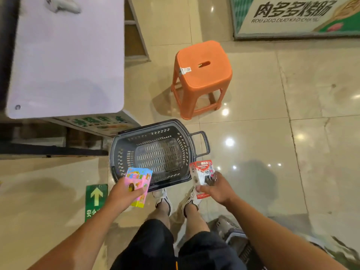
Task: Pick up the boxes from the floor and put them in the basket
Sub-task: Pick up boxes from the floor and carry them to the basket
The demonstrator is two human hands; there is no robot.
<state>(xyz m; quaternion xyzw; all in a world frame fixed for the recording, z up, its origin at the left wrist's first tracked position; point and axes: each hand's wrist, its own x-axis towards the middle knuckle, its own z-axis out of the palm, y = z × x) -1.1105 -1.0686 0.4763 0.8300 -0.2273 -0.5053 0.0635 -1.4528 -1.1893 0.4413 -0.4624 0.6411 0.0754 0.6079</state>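
Two boxes are held up off the floor, right at the near end of the basket (124,151). The pink box (138,184) is gripped by the left hand (124,193), thumb laid across its front face, the other fingers hidden behind it, so how tight they're curled can't be told. Its top edge overlaps the basket's near rim in the view. The red and white box (201,175) is held by the right hand (218,189), fingers wrapped round its right side and thumb pressed on the lower front. It's seen just beside the basket's near right corner, outside the rim.

The basket itself is a dark slotted plastic one set on the tiled floor (253,133), nothing seen inside it, with a handle (202,144) sticking out on the right. Two white sneakers (163,199) are planted just below its near edge.

Further out, an orange plastic stool (204,75) is parked beyond the basket, apart from it. A pale lilac tabletop (68,59) is at the left, with a printed sign panel (101,123) under its corner almost touching the basket's far left rim. A green arrow floor sticker (96,199) is seen by the left wrist. A big printed banner (296,14) is at the top right, and a second grey basket (233,232) is partly hidden behind the right forearm.
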